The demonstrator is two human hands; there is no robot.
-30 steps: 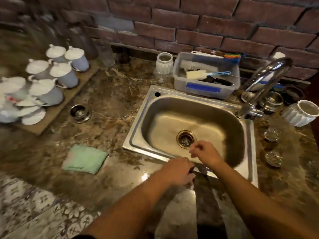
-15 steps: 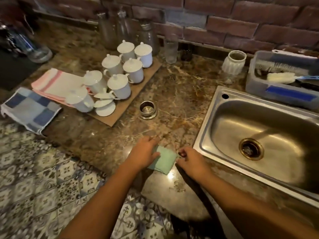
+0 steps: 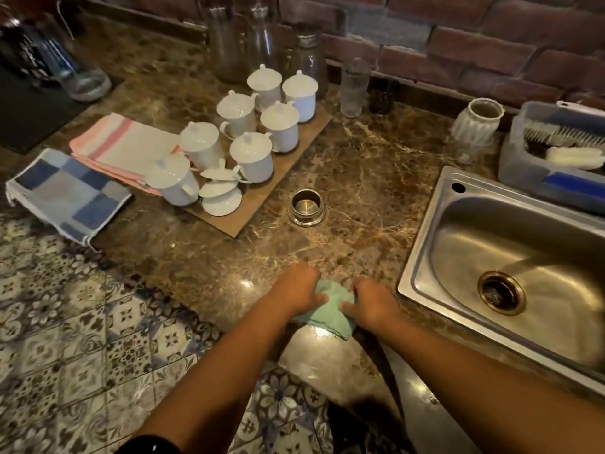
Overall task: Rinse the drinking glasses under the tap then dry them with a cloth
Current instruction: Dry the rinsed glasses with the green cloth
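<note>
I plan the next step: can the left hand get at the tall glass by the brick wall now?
Probably not at once. The left hand grips the green cloth together with the right hand. The counter path to the tall glass looks free, right of the cup board.

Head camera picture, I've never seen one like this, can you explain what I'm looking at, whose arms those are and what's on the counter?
No machine here: a person wears a camera on the head, looking down, so the two bare arms are their own. The left hand and right hand both grip a green cloth at the front edge of a brown marble counter. To the right is a steel sink, empty. Farther back stand white lidded cups on a board, a small metal cup, folded towels, a clear drinking glass by the brick wall, and a grey tub of brushes. No glass is visibly held.
</note>
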